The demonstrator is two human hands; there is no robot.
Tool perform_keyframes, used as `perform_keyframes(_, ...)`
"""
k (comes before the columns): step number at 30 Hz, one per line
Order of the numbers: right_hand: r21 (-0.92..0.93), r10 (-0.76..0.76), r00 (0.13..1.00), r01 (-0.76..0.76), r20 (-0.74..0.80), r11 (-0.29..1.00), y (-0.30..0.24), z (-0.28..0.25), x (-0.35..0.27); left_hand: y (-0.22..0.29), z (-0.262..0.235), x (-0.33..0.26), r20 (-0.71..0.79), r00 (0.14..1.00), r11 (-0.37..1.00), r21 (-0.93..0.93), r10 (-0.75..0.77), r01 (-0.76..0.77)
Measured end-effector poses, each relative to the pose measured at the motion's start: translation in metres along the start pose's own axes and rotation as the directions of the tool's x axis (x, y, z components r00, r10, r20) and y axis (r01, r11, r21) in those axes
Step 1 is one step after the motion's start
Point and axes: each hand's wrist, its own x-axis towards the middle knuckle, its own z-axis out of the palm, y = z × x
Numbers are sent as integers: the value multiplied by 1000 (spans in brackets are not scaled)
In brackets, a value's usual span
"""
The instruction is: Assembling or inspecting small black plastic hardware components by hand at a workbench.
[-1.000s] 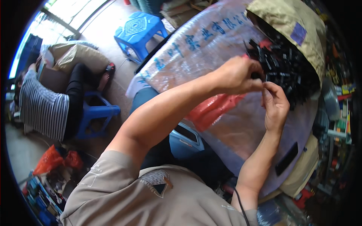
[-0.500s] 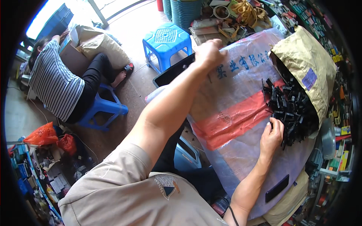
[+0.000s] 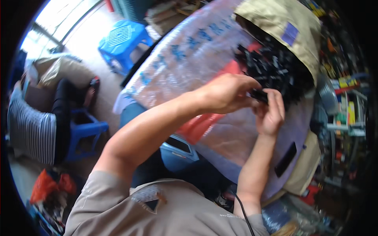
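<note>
Both hands meet just to the near side of the heap, and between them is a small dark piece! The left hand reaches across with its fingers curled nearly closed, seemingly pinching that piece. The right hand faces it, thumb and fingers slightly parted around the other end; blur hides whether they grip it or merely touch.

Just beyond lies a heap of black parts, tumbling from the mouth of a tan paper sack onto plastic sheeting. Near right on that sheeting rests a flat dark slab, well apart from the fingers.

The danger here? A piece this small could slip if the two grips pull unevenly, and among those black parts it would be hard to find. A low forearm could also snag the loose sheeting and drag parts along.
</note>
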Motion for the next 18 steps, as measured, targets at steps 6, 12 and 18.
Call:
perform_keyframes(6,128,41,994,-54,101,990,-5,-9,-8,8,27,4,-70,989,972,205,132,-115)
perform_keyframes(12,-101,-141,986,149,88,984,-1,-2,-10,5,31,2,-111,994,991,136,17,-2)
perform_keyframes(18,-138,-223,962,245,158,960,10,-9,-6,4,32,2,-177,984,996,83,-4,19)
